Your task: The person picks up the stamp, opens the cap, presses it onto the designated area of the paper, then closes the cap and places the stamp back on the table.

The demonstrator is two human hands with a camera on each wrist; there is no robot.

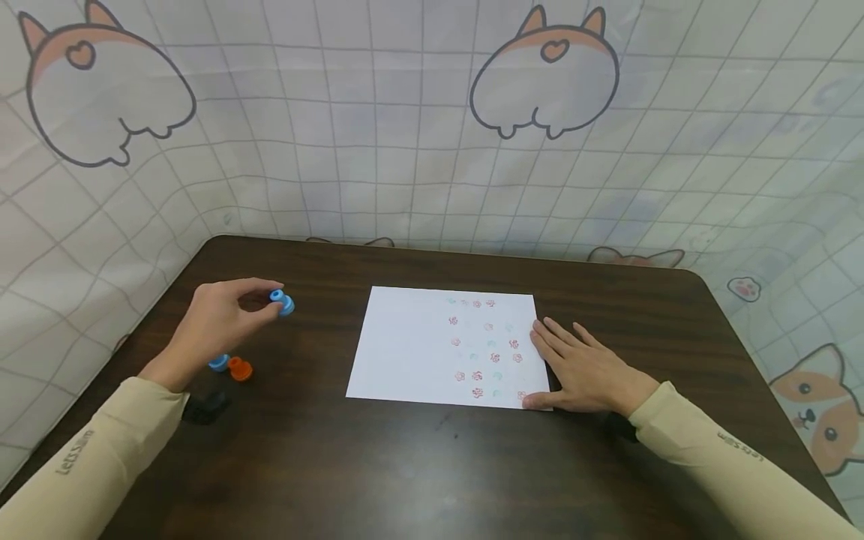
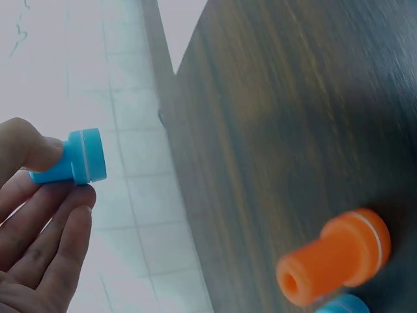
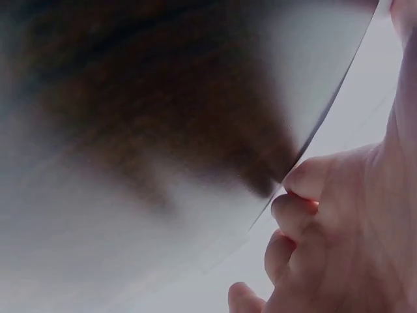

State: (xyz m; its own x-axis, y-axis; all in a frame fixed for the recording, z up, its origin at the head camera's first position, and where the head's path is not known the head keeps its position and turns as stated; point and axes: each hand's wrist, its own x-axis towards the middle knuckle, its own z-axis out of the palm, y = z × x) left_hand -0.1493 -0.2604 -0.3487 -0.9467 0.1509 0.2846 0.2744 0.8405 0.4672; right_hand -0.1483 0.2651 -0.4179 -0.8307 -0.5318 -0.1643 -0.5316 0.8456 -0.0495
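Observation:
Between thumb and fingertips, my left hand [image 1: 226,311] pinches a small blue stamp [image 1: 283,302], raised over the left side of the table. The left wrist view shows this blue stamp [image 2: 86,156] lying sideways in the grip, its wide end pointing away from the palm. A white sheet of paper [image 1: 398,345] lies mid-table, its right half marked with rows of small red and green prints. My right hand [image 1: 587,371] rests flat on the sheet's right edge, fingers extended and thumb at the near corner. In the right wrist view, fingers [image 3: 293,212] lie along the paper's edge.
An orange stamp [image 1: 239,368] and a second blue stamp [image 1: 219,363] are close together on the table near my left wrist. The dark wooden table [image 1: 432,465] meets a white grid-patterned cloth [image 1: 378,135] at the back and sides.

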